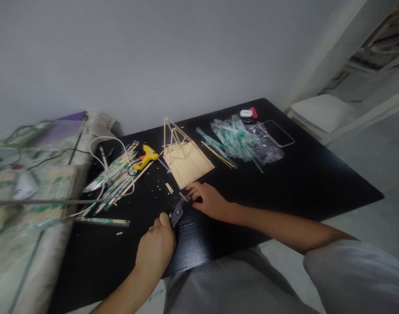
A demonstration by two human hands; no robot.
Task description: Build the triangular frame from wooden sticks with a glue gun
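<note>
My left hand (156,248) is closed around the handles of a dark pair of cutters (177,212) on the black table (304,183). The cutter jaws point up to the right toward a short wooden stick (183,197). My right hand (208,199) lies just right of the jaws, its fingers curled and pinching that stick against the table. Just behind the hands stands a model of thin wooden sticks (185,158), with a flat slatted base and an upright frame.
A yellow glue gun (147,157) with a white cable lies left of the model, beside wrapped chopsticks (116,176). Empty clear wrappers (243,140), a phone (279,133) and a small white and red object (248,113) are at the back right. Clutter crowds the left.
</note>
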